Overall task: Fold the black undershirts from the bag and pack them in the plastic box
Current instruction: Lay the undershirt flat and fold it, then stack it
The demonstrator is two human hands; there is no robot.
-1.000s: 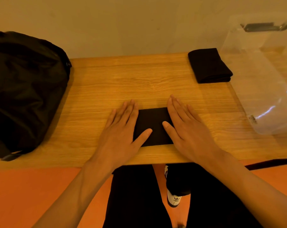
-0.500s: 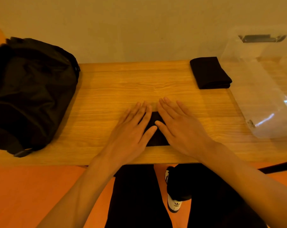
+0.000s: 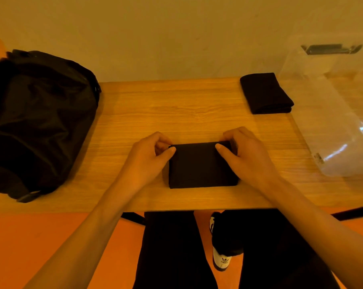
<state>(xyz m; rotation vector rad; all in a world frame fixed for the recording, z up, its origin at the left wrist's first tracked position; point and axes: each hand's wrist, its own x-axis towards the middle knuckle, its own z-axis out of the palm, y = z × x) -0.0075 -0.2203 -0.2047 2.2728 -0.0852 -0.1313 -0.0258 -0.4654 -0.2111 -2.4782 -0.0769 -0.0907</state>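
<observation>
So, the folded black undershirt (image 3: 202, 166) sits on the wooden table (image 3: 176, 113) right in front of the person, close to the near edge and squarely between the two hands. Its long axis runs left to right.

The left hand (image 3: 147, 161) pinches the far left corner, thumb on top and fingers curled in at the far edge. The right hand (image 3: 249, 159) does the same on the far right corner. Both are clamped on cloth, neither is loose or flat.

The clear plastic box (image 3: 332, 126) is at the right end of the table, so the right hand is the nearer one. The bundle has to go sideways to the right and a bit away from the body.

A second folded undershirt (image 3: 265, 92) lies just beside the box's left wall, outside it as far as I can tell. The black bag (image 3: 39, 122) is at the left end, well apart from both hands.

My guess is the folding is basically done and the carry comes next. With only the far corners held, the near layers could flop open on the lift.
</observation>
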